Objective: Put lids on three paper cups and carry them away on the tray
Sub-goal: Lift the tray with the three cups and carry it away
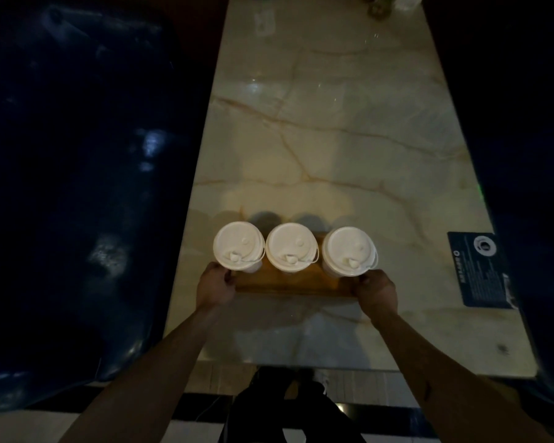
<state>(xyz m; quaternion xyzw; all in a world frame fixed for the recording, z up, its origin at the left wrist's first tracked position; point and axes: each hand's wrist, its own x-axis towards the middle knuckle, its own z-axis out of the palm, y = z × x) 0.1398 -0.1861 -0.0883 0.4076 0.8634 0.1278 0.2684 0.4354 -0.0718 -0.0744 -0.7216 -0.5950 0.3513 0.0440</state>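
Three white paper cups, each already capped with a white plastic lid, stand in a row on the narrow brown wooden tray (285,284) between your hands: the left cup (238,245) nearest your left hand, the middle cup (291,246) beside it, the right cup (349,251) nearest your right. The left and middle cups look to be touching or nearly so; the right one stands a little apart.

Your left hand (214,287) is curled around the tray's left end and your right hand (376,290) around its right end, fingers tucked under where they cannot be seen. Whether the tray has left the pale veined marble table (333,139) is hard to tell in this dim light.

From here the risk is in the carry. The tray is barely wider than the cups, so raising one hand faster than the other would tilt it and could slide or topple a tall cup off the far edge. Nothing shows whether the lids are fully seated; a loose one could spill. Watch the dark glossy seat (77,187) close outside your left hand and the blue printed card (480,270) beyond your right as you turn away.
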